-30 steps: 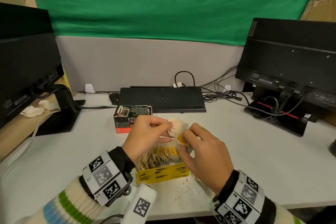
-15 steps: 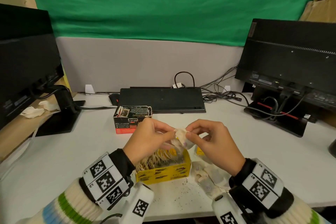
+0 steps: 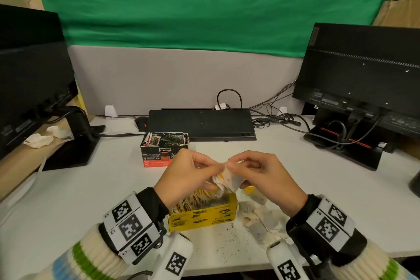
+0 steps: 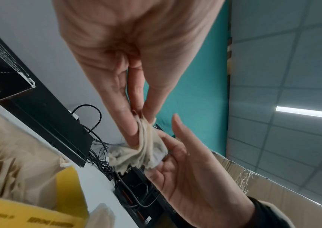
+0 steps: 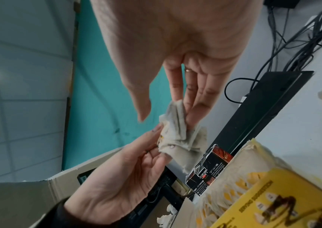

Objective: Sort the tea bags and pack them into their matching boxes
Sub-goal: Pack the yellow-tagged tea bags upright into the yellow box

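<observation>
Both hands hold a small bunch of pale tea bags just above the open yellow box, which is packed with tea bags. My left hand pinches the bunch between thumb and fingers. My right hand pinches its upper edge from the other side. A black and red box stands open behind the yellow one. Loose tea bags lie on the table right of the yellow box, under my right wrist.
A black keyboard lies behind the boxes. Monitors stand at the left and right, with cables at the back right. Tea crumbs are scattered on the white table near its front edge.
My right hand has moved from over the yellow box up and to the right, meeting the left hand. The bunch of tea bags is now stretched between both hands.
</observation>
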Available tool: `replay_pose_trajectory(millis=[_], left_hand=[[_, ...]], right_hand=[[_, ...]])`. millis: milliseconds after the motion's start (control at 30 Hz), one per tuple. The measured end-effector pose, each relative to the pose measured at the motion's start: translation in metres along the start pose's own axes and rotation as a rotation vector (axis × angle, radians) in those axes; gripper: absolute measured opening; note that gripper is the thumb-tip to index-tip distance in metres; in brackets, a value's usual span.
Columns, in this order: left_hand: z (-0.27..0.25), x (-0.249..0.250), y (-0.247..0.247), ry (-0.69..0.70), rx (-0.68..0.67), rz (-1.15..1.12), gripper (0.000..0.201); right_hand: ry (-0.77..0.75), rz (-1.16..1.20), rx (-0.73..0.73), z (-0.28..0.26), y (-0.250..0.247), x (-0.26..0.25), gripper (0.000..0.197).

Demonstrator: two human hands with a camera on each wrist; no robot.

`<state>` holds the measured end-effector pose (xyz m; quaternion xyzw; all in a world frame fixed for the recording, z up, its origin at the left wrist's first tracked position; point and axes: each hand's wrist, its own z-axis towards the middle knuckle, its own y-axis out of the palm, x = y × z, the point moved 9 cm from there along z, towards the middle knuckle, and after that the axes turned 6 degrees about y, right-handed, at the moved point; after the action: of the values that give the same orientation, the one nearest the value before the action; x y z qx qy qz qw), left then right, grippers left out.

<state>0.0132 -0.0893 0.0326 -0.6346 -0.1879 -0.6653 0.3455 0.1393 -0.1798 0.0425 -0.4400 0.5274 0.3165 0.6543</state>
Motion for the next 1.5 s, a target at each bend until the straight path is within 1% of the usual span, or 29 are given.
replay_pose_trajectory(millis=[67,100,133,167,233,300,333,467,567,700,767,833,867,900,967,1033,1067,1100,1167,1267,1333,1400,1500], left_hand=[[0.000,-0.001,-0.003,-0.009,0.015,-0.028,0.015],[0.000,-0.002,-0.005,-0.018,0.020,-0.046,0.015],[0.001,-0.003,-0.005,-0.027,0.024,-0.059,0.016],[0.001,-0.004,-0.005,-0.038,0.027,-0.068,0.016],[0.002,-0.005,-0.006,-0.057,0.031,-0.089,0.016],[0.001,-0.005,-0.004,-0.071,0.016,-0.105,0.016],[0.001,-0.005,-0.003,-0.079,0.001,-0.107,0.016],[0.000,-0.007,0.002,-0.104,-0.047,-0.114,0.023],[-0.001,-0.005,0.006,-0.084,-0.075,-0.109,0.029],[0.000,-0.004,0.003,-0.042,-0.040,-0.050,0.020],[0.001,-0.004,-0.001,-0.033,-0.008,-0.031,0.013],[0.002,-0.003,-0.003,-0.025,-0.001,-0.024,0.011],[0.002,-0.001,-0.002,-0.018,-0.015,-0.017,0.012],[0.002,0.000,-0.001,-0.009,-0.038,-0.009,0.013],[0.001,0.002,0.003,0.005,-0.086,0.002,0.015],[0.001,0.004,0.004,0.023,-0.113,0.003,0.015],[0.001,0.005,0.003,0.039,-0.119,0.003,0.015],[0.001,0.006,0.002,0.056,-0.121,0.003,0.015],[0.002,0.008,-0.001,0.093,-0.109,0.016,0.018],[0.006,0.007,-0.008,0.140,-0.094,0.065,0.024],[0.007,0.006,-0.014,0.180,-0.100,0.109,0.020],[0.003,0.006,-0.018,0.276,-0.102,0.247,0.011],[-0.006,-0.004,-0.017,0.380,-0.106,0.463,0.006]], right_hand=[[0.023,-0.043,-0.029,0.000,0.003,0.001,0.035],[0.035,-0.050,-0.033,0.000,0.003,0.002,0.039],[0.048,-0.033,-0.030,0.001,0.002,0.004,0.039],[0.062,-0.001,-0.022,0.003,0.000,0.006,0.035],[0.077,0.056,-0.003,0.005,-0.004,0.010,0.021],[0.047,0.046,0.003,0.005,-0.007,0.008,0.008],[0.026,0.027,0.003,0.005,-0.008,0.006,0.006],[-0.015,0.021,0.004,0.003,-0.007,0.002,0.004],[-0.032,0.000,0.022,0.003,-0.007,0.003,0.007],[-0.070,-0.066,0.023,0.002,-0.004,0.001,0.005],[-0.107,-0.131,0.069,0.003,-0.008,-0.001,0.004],[-0.106,-0.187,0.116,0.005,-0.013,0.001,0.010],[-0.085,-0.192,0.100,0.006,-0.013,0.004,0.016],[-0.055,-0.183,0.045,0.008,-0.009,0.008,0.024],[0.021,-0.114,-0.122,0.009,0.005,0.017,0.035],[0.097,0.040,-0.250,0.007,0.017,0.026,0.036],[0.121,0.109,-0.275,0.007,0.019,0.029,0.033],[0.120,0.138,-0.266,0.006,0.019,0.029,0.028],[0.072,0.133,-0.211,0.006,0.015,0.025,0.022],[-0.020,0.072,-0.199,0.006,0.015,0.020,0.025],[-0.065,0.021,-0.182,0.006,0.015,0.020,0.027],[-0.128,-0.062,-0.152,0.007,0.015,0.019,0.027],[-0.291,-0.309,-0.140,0.004,0.024,0.015,0.025]])
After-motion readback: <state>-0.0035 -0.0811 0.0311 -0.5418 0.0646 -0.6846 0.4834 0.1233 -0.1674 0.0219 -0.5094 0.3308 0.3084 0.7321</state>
